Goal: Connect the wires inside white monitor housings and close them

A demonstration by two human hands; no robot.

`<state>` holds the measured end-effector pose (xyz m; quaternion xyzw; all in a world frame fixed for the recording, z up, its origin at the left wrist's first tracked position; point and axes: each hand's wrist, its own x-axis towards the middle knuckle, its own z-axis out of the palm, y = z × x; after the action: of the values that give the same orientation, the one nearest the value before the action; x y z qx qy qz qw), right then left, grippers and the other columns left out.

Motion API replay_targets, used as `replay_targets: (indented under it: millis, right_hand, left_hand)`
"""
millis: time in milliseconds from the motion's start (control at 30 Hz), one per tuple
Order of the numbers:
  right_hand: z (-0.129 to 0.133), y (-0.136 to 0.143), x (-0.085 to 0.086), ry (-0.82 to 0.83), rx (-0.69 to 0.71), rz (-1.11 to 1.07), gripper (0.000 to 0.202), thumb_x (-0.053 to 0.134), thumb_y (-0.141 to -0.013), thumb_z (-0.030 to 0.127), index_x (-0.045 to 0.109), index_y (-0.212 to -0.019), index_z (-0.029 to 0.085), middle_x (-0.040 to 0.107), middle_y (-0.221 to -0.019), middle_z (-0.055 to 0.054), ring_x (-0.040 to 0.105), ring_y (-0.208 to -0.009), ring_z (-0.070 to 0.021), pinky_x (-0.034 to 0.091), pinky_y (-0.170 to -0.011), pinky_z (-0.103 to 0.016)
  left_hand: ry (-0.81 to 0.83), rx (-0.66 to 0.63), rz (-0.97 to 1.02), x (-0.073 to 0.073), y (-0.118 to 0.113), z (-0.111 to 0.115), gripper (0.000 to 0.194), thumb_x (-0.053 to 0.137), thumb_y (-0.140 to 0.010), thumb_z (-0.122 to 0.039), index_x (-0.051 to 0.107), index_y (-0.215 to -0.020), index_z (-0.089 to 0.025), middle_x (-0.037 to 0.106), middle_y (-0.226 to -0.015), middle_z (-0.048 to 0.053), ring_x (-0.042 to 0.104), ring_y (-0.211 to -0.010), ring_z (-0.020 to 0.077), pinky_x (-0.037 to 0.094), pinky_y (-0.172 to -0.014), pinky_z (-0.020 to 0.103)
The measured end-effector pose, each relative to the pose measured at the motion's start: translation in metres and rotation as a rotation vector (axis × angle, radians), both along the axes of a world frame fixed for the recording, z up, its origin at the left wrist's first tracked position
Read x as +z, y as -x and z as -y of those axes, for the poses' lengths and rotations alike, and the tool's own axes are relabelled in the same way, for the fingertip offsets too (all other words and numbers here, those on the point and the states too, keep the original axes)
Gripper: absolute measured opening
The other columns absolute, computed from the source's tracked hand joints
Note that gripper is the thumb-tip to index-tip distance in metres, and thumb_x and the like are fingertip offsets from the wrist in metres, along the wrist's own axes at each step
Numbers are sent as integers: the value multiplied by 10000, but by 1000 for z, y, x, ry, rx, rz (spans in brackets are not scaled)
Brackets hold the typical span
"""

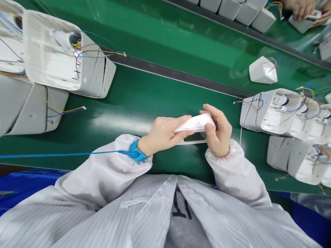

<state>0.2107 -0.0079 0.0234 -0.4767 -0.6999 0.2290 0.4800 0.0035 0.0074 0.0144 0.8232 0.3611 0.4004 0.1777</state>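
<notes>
Between my two hands is a small white plastic piece (198, 122), wedge-shaped from this side, with a small dot on its face. My left hand (164, 134) pinches its left end between thumb and fingers. At the other end, my right hand (218, 130) grips it with the thumb in front and fingers curled behind. Just below the piece shows part of a white frame (202, 141) around a dark opening; whether it lies on the table or belongs to the held piece, I cannot tell. A blue wrist strap (137, 151) circles my left wrist.
White plastic housings (90, 74) with loose coloured wires are nested on the left. More housings (278, 112) lie in rows on the right. A single housing (262, 70) stands beyond the dark divider strip (181, 74). The strap's blue cord (57, 155) runs left. Another person's hands (301, 8) work at top right.
</notes>
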Motion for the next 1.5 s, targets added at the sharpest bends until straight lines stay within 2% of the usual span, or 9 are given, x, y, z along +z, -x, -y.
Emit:
replay_targets:
  millis: [200, 400, 500, 667, 833, 967, 1067, 1200, 1500]
  right_hand:
    - [0, 4, 6, -37, -91, 119, 318, 556, -977, 459, 684, -1124, 207, 727, -1073, -88, 696, -997, -253, 572, -872, -429]
    - [1, -3, 12, -48, -91, 213, 324, 536, -966, 499, 690, -924, 217, 742, -875, -60, 702, -783, -213, 565, -691, -358]
    - [0, -7, 13, -54, -85, 223, 334, 520, -970, 493, 695, -896, 218, 743, -854, -59, 705, -759, -212, 564, -679, -359]
    - [-5, -5, 6, 32, -71, 158, 356, 510, -986, 510, 713, -940, 221, 747, -898, -55, 706, -823, -218, 574, -741, -372]
    - [-9, -3, -7, 84, -52, 143, 612, 411, -990, 639, 557, -1377, 188, 668, -1288, -138, 684, -1094, -282, 574, -905, -437]
    - [-11, -9, -8, 88, -66, 285, 578, 439, -974, 665, 649, -1232, 193, 747, -1078, -104, 722, -926, -269, 582, -779, -381]
    - [-10, -13, -5, 53, -67, 322, 573, 444, -967, 676, 664, -1196, 199, 754, -1029, -91, 722, -864, -260, 569, -719, -357]
    - [-10, -13, -3, 55, -64, 335, 565, 442, -972, 666, 672, -1184, 196, 756, -978, -79, 717, -807, -246, 561, -703, -347]
    - [-12, -12, -8, 122, -61, 312, 568, 434, -971, 670, 695, -1164, 204, 766, -961, -66, 728, -823, -242, 580, -727, -347]
  left_hand:
    - [6, -28, 6, 2, 0, -1, 365, 519, -1001, -430, 666, -1186, -152, 749, -793, 7, 669, -612, 122, 459, -590, 236]
    - [-14, -66, -24, 1, -4, 6, 389, 504, -1002, -433, 639, -1204, -130, 736, -770, 7, 661, -612, 131, 441, -578, 256]
    - [35, -63, -58, 1, -7, 12, 403, 459, -1014, -449, 624, -1230, -152, 734, -776, 5, 661, -626, 132, 451, -587, 254]
    - [135, -36, 10, 0, -7, 10, 457, 439, -1010, -504, 648, -1234, -165, 773, -921, 45, 711, -713, 152, 506, -641, 252]
    - [272, 40, 146, -3, -3, 3, 437, 515, -981, -491, 686, -1220, -167, 771, -1069, 68, 738, -884, 181, 549, -758, 247]
    - [349, 42, 234, -1, -3, 4, 388, 545, -974, -436, 693, -1213, -168, 768, -1043, 47, 715, -836, 152, 531, -730, 223]
    - [338, -2, 213, 2, -3, 6, 373, 518, -987, -425, 681, -1234, -198, 760, -1006, 26, 685, -780, 135, 509, -695, 223]
    - [366, 5, 221, 4, -3, 8, 361, 523, -984, -425, 687, -1214, -200, 755, -966, 15, 664, -735, 121, 494, -672, 216]
    - [453, 50, 251, 1, -5, 10, 379, 538, -971, -462, 702, -1195, -205, 764, -1029, 22, 698, -820, 148, 515, -700, 228]
